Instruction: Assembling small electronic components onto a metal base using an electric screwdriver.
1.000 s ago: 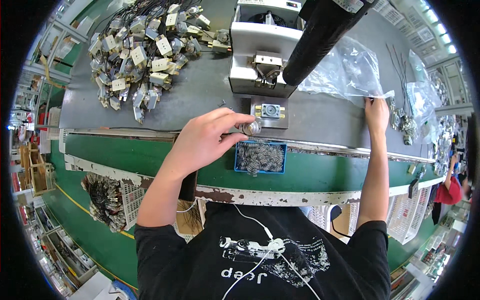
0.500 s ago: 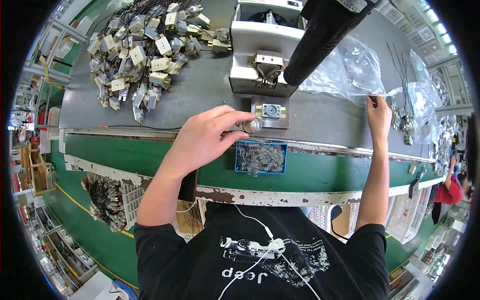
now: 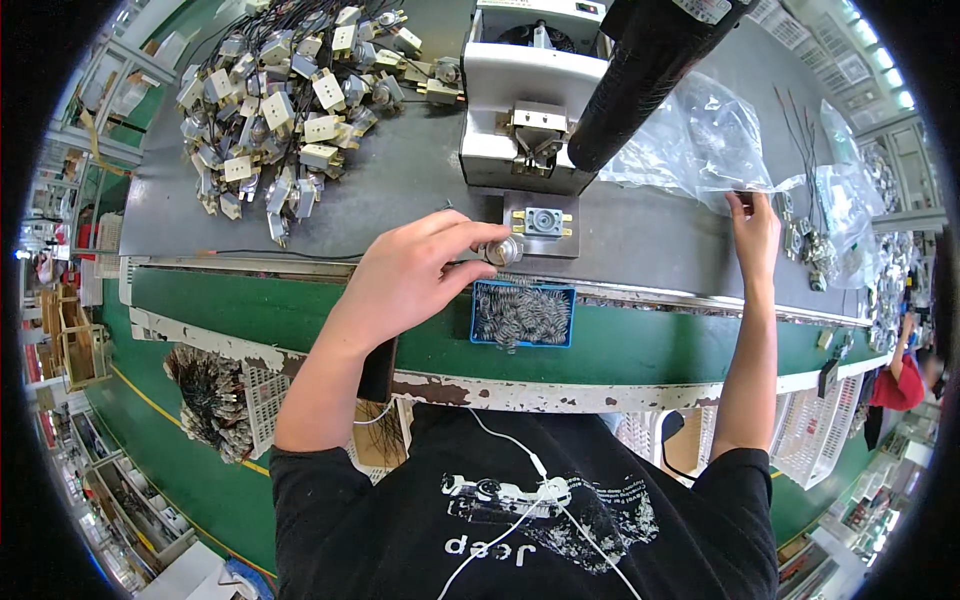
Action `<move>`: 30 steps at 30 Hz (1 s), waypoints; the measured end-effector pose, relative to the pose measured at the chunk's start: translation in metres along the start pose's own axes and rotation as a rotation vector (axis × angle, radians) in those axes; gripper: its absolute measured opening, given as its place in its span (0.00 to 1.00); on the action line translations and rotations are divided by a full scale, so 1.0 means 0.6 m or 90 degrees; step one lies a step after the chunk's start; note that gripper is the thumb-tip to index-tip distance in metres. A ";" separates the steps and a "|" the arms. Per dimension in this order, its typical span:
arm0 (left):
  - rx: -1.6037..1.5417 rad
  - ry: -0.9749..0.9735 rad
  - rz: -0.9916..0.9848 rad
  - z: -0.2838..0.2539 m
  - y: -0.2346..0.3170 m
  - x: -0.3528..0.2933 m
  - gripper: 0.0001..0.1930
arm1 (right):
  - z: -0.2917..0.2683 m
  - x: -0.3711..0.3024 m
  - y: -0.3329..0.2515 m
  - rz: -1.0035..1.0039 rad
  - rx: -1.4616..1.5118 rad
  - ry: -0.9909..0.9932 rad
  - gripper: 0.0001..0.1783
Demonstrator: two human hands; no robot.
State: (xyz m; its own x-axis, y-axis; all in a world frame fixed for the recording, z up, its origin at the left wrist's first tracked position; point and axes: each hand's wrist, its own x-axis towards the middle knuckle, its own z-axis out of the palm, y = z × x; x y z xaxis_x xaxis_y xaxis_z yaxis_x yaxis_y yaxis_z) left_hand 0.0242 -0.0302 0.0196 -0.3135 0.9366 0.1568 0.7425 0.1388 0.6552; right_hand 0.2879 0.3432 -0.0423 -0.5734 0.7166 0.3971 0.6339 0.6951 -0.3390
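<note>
My left hand [image 3: 408, 272] pinches a round, clear part with metal in it [image 3: 504, 251] between thumb and fingers. Just beyond that part, a grey square housing with brass side tabs [image 3: 543, 222] rests on a metal block [image 3: 567, 247]. A blue tray [image 3: 523, 346] full of small coil springs stands just nearer than the fingertips. Over to the right, my right hand [image 3: 757, 245] is at the near edge of a clear plastic bag [image 3: 722, 130], its fingers curled together. Whatever those fingertips grip is hidden at the bag's edge.
A white bench machine [image 3: 480, 110] stands behind the block, with a thick black tube [image 3: 640, 85] slanting beside it. White sockets with black leads [image 3: 275, 110] are heaped at the far left. More small parts [image 3: 800, 240] lie right of my right hand.
My right hand has shifted very slightly left at the bag's edge. My left hand and the part in it have stayed in place.
</note>
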 end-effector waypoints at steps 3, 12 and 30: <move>-0.008 0.003 -0.003 0.000 0.002 -0.001 0.21 | -0.001 0.003 -0.005 0.003 0.012 0.013 0.13; 0.066 0.000 0.019 -0.002 0.000 -0.004 0.19 | -0.052 -0.018 -0.080 -0.046 0.092 -0.033 0.10; 0.041 -0.018 0.031 0.008 -0.023 -0.008 0.16 | 0.030 -0.079 -0.336 -0.231 0.364 -0.274 0.09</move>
State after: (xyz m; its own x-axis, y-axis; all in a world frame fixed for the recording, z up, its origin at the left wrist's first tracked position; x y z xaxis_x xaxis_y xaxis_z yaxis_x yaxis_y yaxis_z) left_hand 0.0181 -0.0352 0.0061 -0.2602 0.9513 0.1655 0.7935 0.1130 0.5980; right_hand 0.1778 0.1700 -0.0077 -0.9168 0.3179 0.2418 0.0721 0.7271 -0.6827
